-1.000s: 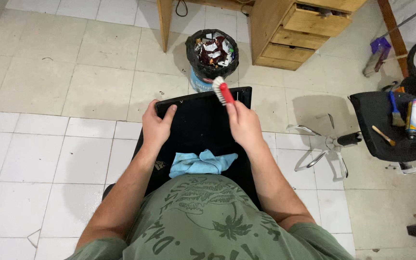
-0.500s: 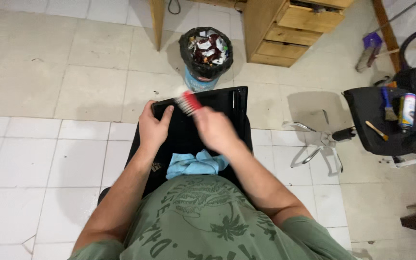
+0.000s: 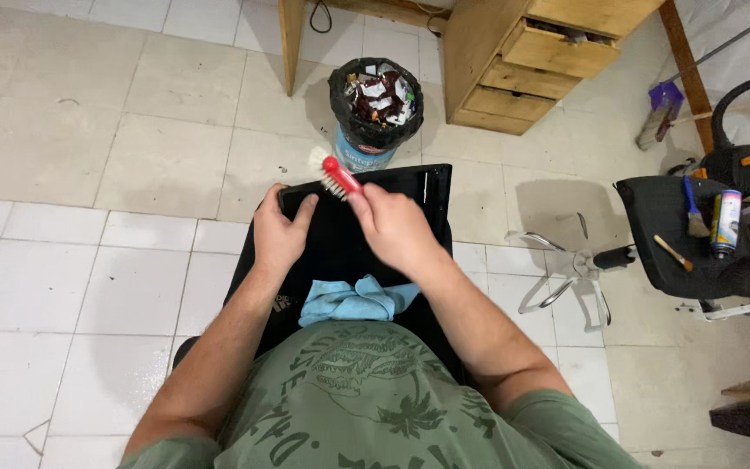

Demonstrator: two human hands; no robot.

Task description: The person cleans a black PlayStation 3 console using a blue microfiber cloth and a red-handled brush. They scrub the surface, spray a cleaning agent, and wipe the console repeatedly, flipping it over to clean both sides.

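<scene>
**Brush at the far corner of a black panel**

Nearest the camera, a light blue cloth [image 3: 359, 300] lay bunched on the person's lap, against the near edge of a flat black panel [image 3: 392, 195] that rested across the knees. Beyond it, the left hand [image 3: 278, 233] gripped the panel's left edge, fingers curled over the rim and thumb on top, closed firmly on it. The right hand [image 3: 395, 227] was pinched shut around the handle of a red brush [image 3: 337, 175] with white bristles; the handle ran out of the fist up and to the left, so the bristled head lay past the knuckles, over the panel's far left corner, just beside the left hand's fingertips.

Further off stood a black bin [image 3: 375, 104] full of wrappers on the tiled floor [image 3: 88, 260], just beyond the panel's far edge, then a wooden drawer unit [image 3: 531, 69]. To the right, a black chair seat [image 3: 679, 234] carried a spray can [image 3: 726, 221] and small brushes.

The risk, as I judged it: the panel was only balanced on the lap and held at one side, so a hard stroke at the far corner could tip it or slide it toward the bin. The brush could also catch the left fingers, being so close.
</scene>
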